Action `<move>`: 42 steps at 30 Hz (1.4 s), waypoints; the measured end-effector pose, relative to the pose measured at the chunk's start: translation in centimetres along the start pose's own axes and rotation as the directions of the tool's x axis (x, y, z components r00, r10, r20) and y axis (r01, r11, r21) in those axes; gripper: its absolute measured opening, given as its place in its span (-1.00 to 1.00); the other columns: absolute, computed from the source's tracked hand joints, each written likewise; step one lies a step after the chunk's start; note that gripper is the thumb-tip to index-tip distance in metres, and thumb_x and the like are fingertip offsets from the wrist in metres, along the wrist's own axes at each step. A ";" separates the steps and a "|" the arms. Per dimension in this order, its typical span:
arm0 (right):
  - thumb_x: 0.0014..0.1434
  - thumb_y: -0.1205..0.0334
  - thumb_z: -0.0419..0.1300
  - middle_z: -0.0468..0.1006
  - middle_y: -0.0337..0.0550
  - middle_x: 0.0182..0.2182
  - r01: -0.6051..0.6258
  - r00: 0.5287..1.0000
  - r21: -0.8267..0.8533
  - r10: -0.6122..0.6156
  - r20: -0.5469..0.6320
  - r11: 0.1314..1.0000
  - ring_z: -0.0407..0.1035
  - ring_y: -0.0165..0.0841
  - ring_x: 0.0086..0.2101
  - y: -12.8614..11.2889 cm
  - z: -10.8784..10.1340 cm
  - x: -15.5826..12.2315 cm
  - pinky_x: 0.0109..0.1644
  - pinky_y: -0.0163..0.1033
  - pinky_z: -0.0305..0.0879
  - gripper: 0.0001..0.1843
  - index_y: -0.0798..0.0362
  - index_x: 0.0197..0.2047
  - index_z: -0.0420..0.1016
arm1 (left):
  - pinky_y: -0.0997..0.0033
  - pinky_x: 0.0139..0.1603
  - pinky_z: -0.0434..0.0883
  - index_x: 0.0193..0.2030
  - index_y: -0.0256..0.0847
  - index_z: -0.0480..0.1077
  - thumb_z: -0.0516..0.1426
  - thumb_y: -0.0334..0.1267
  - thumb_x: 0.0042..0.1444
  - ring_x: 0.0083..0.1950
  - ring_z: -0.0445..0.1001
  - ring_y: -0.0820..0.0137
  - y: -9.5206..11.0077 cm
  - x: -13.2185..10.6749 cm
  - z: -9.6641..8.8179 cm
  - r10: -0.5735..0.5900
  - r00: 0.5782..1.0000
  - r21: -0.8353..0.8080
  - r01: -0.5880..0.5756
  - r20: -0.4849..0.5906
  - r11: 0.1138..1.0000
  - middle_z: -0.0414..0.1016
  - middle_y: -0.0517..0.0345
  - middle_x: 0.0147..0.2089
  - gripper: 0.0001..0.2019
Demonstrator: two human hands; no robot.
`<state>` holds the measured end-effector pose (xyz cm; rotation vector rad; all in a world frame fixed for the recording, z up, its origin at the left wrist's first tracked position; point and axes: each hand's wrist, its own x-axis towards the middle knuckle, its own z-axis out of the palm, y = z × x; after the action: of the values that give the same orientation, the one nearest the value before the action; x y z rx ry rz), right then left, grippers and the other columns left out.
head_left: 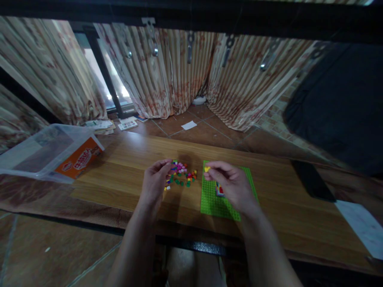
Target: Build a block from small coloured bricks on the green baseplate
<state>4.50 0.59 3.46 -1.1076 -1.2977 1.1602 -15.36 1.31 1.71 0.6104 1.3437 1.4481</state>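
Our right hand point(231, 185) pinches a yellow brick point(207, 169) above the green studded baseplate point(210, 203). Left hand point(154, 180) curls beside loose bricks point(180, 168); we cannot tell whether it grips one. Farther left, clear plastic bin point(44, 141): orange label point(72, 169), white lettering point(83, 158) we cannot read.

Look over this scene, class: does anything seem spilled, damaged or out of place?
A white sheet lies by itself on the tiled floor beyond the table, perhaps dropped, so it looks out of place. Loose bricks lie scattered left of the green baseplate, though hardly spilled. No damage shows.
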 end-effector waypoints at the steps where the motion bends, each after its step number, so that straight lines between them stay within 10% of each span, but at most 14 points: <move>1: 0.04 0.03 0.34 0.65 -0.19 -0.41 0.005 0.998 -0.015 -0.006 -0.068 1.000 0.54 -0.34 -0.38 -0.1 -1.1 0.2 -0.22 -0.18 0.50 -0.73 0.00 -0.23 0.61 | 0.57 -0.42 0.26 -0.32 -0.27 0.52 0.37 -0.13 -0.31 -0.44 0.43 0.53 0.0 0.0 0.0 0.001 1.000 0.006 -0.001 -0.002 1.000 0.58 0.15 -0.40 -0.63; 7: -0.03 0.03 0.33 0.66 -0.10 -0.37 -0.099 0.900 -0.348 -0.066 -0.430 0.932 0.53 -0.26 -0.35 1.7 -7.6 1.0 -0.21 -0.14 0.45 -0.68 0.07 -0.26 0.61 | 0.57 -0.45 0.24 -0.33 -0.26 0.52 0.36 -0.11 -0.30 -0.46 0.41 0.52 0.0 -0.2 0.4 0.008 1.000 0.064 -0.009 0.014 0.998 0.54 0.19 -0.44 -0.63; 16: 0.04 0.06 0.18 0.66 -0.08 -0.37 -0.120 0.931 -0.656 -0.145 -0.335 0.745 0.49 -0.26 -0.39 3.2 -6.4 1.0 -0.20 -0.14 0.39 -0.73 0.04 -0.35 0.63 | 0.52 -0.41 0.30 -0.38 -0.23 0.54 0.34 -0.11 -0.24 -0.41 0.45 0.45 -0.5 -0.3 1.0 0.088 0.996 0.152 -0.089 0.015 0.984 0.56 0.16 -0.44 -0.71; 30: -0.02 0.04 0.25 0.64 -0.14 -0.45 -0.149 0.967 -0.614 -0.015 -0.254 0.775 0.47 -0.30 -0.44 3.0 -7.7 0.7 -0.32 -0.21 0.34 -0.74 0.04 -0.36 0.63 | 0.48 -0.35 0.35 -0.37 -0.20 0.56 0.34 -0.10 -0.24 -0.37 0.47 0.41 -0.8 -0.1 1.1 0.107 0.994 0.217 -0.111 0.031 0.970 0.58 0.15 -0.39 -0.72; 42: 0.18 0.00 0.11 0.66 -0.05 -0.17 -0.044 0.970 -0.683 -0.132 -0.203 0.730 0.51 -0.18 -0.13 3.6 -7.9 1.2 0.06 -0.05 0.35 -0.64 0.00 -0.22 0.66 | 0.50 -0.39 0.32 -0.36 -0.19 0.57 0.30 -0.15 -0.20 -0.40 0.44 0.42 -1.0 0.0 0.9 0.126 0.991 0.238 -0.130 0.034 0.963 0.55 0.17 -0.45 -0.76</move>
<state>12.33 2.52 0.02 -1.6802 -1.5940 0.4586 -14.23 1.57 0.98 0.8798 1.4995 1.3878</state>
